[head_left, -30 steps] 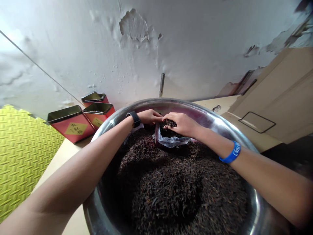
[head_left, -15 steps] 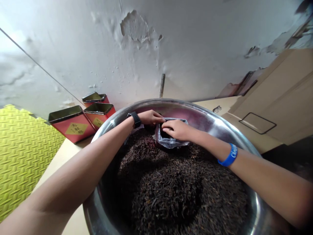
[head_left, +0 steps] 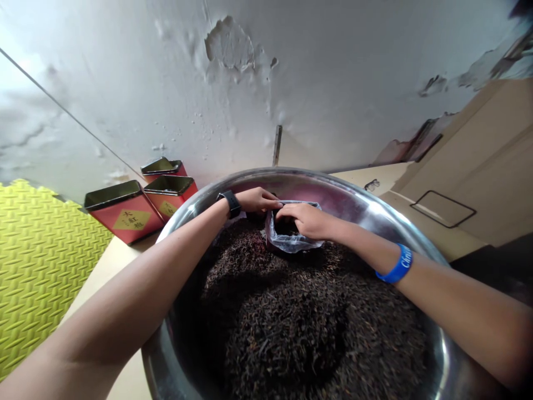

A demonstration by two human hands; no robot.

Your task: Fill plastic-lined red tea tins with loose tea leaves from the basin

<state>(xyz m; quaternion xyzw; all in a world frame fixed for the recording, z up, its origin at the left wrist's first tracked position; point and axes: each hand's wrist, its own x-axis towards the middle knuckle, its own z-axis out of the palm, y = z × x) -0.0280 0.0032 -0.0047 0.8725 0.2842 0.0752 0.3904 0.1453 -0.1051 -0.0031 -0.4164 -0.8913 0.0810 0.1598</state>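
Note:
A plastic bag (head_left: 287,243) with its mouth spread wide stands at the far side of a big metal basin (head_left: 416,239), apparently lining a dark red container that is mostly hidden. Dark loose tea leaves (head_left: 287,328) are heaped across the basin. At the bag's left rim, my left hand (head_left: 256,199) has its fingers closed on the plastic. My right hand (head_left: 310,219) reaches over the mouth from the right, fingers curled down into it; the fingertips and whatever they grip are hidden.
Several open red tins (head_left: 125,214) with yellow labels stand left of the basin on a pale tabletop (head_left: 97,278). Yellow textured matting (head_left: 45,266) lies farther left. Behind is a peeling wall (head_left: 333,83). A cardboard box (head_left: 491,166) stands at the right.
My right hand has shifted slightly right, its fingers now pointing lower inside the bag's mouth. My left hand stays at the rim.

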